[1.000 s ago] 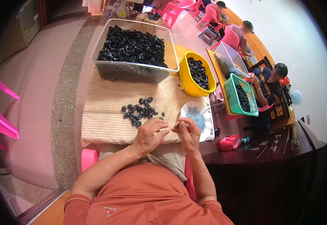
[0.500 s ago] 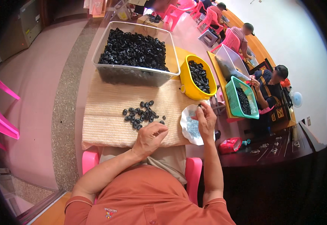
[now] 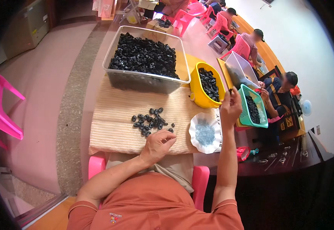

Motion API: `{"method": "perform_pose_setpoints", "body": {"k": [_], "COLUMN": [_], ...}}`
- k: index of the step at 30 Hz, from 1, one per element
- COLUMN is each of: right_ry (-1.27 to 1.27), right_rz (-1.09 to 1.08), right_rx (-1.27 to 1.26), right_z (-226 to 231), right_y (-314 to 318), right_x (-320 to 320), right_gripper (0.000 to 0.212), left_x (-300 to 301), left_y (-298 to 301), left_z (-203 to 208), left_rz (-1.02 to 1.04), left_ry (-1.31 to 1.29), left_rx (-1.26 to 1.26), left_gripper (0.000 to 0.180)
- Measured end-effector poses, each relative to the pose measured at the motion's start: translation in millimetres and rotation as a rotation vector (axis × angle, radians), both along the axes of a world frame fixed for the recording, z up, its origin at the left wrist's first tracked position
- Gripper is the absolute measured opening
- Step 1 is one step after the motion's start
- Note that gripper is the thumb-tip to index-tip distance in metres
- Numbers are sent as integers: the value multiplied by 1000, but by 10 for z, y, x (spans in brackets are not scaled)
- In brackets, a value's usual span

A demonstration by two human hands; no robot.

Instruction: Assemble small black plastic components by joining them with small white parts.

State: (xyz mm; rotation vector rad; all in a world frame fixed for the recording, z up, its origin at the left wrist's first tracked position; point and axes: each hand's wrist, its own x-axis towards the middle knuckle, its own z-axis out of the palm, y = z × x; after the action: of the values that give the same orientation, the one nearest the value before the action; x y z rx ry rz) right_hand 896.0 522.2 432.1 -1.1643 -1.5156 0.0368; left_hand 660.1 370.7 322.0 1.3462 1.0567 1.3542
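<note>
I watch the right hand [image 3: 231, 109] pinching a small dark piece [image 3: 230, 91] beside the yellow tub [image 3: 203, 99]: apparently a placing step, calling for clean release. The left hand [image 3: 156, 146] curls near the black pieces [image 3: 155, 120]; its grip I can't tell

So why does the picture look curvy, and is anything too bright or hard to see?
Head view: fisheye bending curves the speckled floor strip; head view, upper right: the white wall glows, washed out; head view, lower right: almost black; head view: the dark bit in the right hand is too small to make out.
</note>
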Motion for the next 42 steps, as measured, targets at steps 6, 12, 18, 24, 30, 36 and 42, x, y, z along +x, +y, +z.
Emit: {"method": "perform_pose_setpoints", "body": {"k": [6, 12, 18, 24, 30, 36, 42], "right_ry": [-656, -483, -599, -890, -939, -976, -949], "right_rz": [-277, 204, 524, 518, 499, 480, 451], "right_rx": [-154, -235, -557, -568, -550, -525, -481], "right_z": [30, -223, -407, -508, -539, -611, -676], "right_y": [434, 6, -534, -621, -638, -614, -602], "right_x": [272, -149, -676, -826, -909, -945, -893], "right_gripper": [34, 20, 30, 34, 29, 19, 16], "left_x": [35, 2, 49, 49, 40, 46, 39], "left_y": [-10, -34, -42, -54, -60, -46, -37], "left_z": [6, 35, -29, -121, -155, -129, -130], "left_rz": [-10, -68, -101, -111, -107, -108, -122], "left_ry": [8, 28, 119, 255, 267, 282, 282], "left_rx": [1, -26, 102, 280, 326, 322, 300], "left_gripper": [17, 17, 15, 14, 14, 15, 16]}}
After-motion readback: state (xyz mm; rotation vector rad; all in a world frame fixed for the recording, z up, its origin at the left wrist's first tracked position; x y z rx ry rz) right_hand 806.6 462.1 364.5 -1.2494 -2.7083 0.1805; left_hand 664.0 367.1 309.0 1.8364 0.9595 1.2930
